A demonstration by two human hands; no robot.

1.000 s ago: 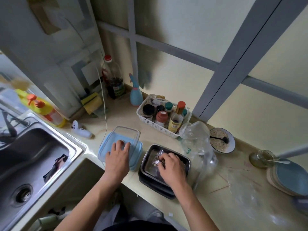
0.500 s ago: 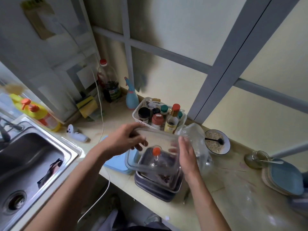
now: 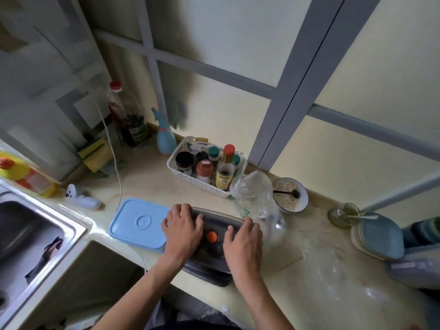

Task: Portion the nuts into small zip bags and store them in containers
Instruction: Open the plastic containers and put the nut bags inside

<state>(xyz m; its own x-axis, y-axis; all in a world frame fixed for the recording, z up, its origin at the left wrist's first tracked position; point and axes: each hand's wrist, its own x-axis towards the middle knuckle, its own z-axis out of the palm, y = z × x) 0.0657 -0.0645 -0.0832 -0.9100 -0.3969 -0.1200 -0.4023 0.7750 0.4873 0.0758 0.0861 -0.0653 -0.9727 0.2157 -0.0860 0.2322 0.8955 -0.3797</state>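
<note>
A dark container [image 3: 209, 273] sits at the counter's front edge with a clear lid [image 3: 215, 216] on top; the lid has an orange valve [image 3: 211, 236] in its middle. My left hand [image 3: 184, 231] presses flat on the lid's left part, fingers spread over its far left corner. My right hand [image 3: 242, 241] presses on the lid's right part, fingers straight. What lies inside the container is hidden. A light blue lid [image 3: 140, 223] lies flat on the counter just left of the container. A crumpled clear plastic bag [image 3: 256, 194] stands right behind the container.
A white basket [image 3: 188, 177] of seasoning bottles stands behind. A bowl [image 3: 301, 201] with a black spoon sits right of the bag. A steel sink [image 3: 28, 236] lies at left, stacked plates [image 3: 381, 236] at right, a glass jar [image 3: 342, 214] beside them. A white cord [image 3: 114, 158] hangs down.
The clear lid, lifted half a second ago in both hands, now lies on the dark container. Both hands have come down flat onto it. The blue lid lies uncovered.
</note>
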